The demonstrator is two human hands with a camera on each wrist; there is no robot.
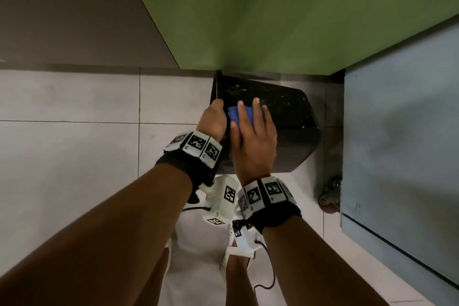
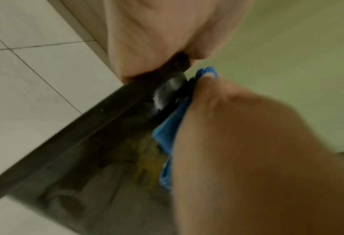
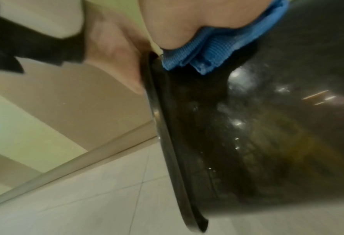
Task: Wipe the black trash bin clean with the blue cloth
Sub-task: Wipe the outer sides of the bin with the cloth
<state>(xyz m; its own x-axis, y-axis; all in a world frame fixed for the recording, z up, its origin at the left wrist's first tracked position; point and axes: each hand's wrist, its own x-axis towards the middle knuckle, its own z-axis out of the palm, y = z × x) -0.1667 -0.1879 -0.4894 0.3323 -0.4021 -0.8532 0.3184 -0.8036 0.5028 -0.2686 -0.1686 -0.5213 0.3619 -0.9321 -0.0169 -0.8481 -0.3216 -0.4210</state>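
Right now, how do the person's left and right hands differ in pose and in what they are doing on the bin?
The left hand grips the rim of the black trash bin, fingers curled over the edge; the right hand lies flat, fingers straight. The left hand touches no cloth; the right hand presses the blue cloth against the bin's side. Both touch the tilted bin, and each wrist wears a marker band.
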